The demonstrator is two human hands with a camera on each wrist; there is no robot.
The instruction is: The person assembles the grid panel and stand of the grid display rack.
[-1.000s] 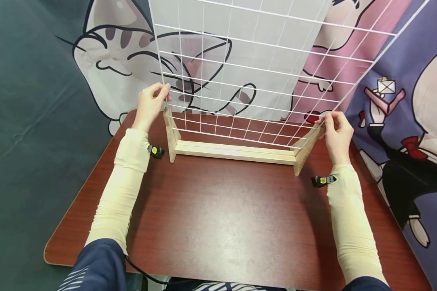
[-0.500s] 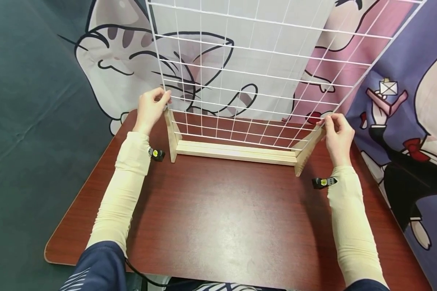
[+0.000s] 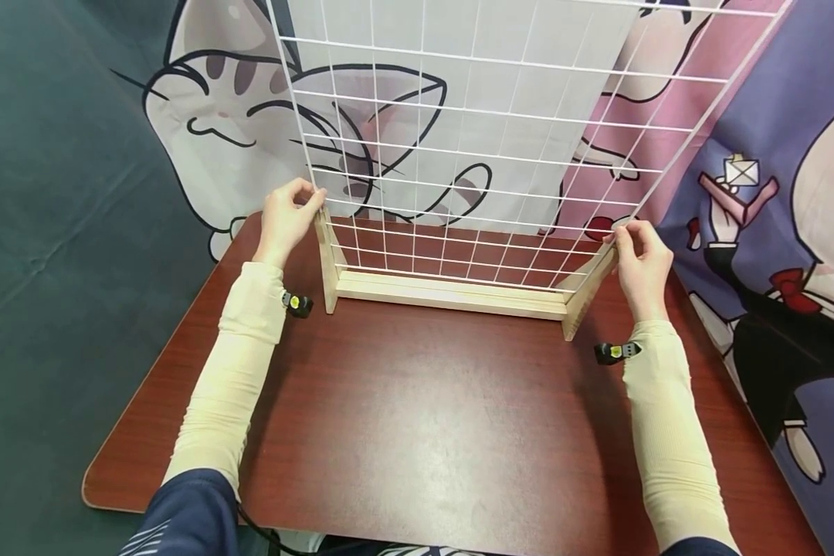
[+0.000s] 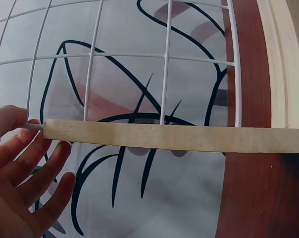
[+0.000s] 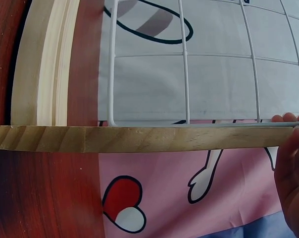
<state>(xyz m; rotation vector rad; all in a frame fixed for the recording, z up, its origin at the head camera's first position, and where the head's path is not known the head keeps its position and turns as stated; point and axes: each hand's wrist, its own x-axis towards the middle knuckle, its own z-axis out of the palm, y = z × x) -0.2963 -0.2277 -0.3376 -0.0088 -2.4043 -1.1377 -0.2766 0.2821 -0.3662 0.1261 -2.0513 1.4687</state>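
Note:
A white wire grid panel [image 3: 459, 162] stands upright between the two side boards of a pale wooden stand [image 3: 452, 295]. Its bottom wire hangs slightly above the stand's grooved crossbar, with a gap seen in both wrist views. My left hand [image 3: 286, 220] pinches the grid's left edge wire at the top of the left side board [image 4: 174, 137]. On the other side my right hand [image 3: 642, 262] pinches the right edge wire by the top of the right side board [image 5: 189, 139]. The grid's top lies outside the head view.
The stand rests on a reddish-brown table [image 3: 424, 432], whose left edge and rounded front corner show. Behind it hangs a printed cloth [image 3: 222, 147] with cartoon figures. A black cable [image 3: 250, 521] runs by the table's front edge at the left.
The grid has slid down between the side boards, its bottom wire now closer to the crossbar. Both hands have lowered with it, the left more than the right, still gripping the edge wires.

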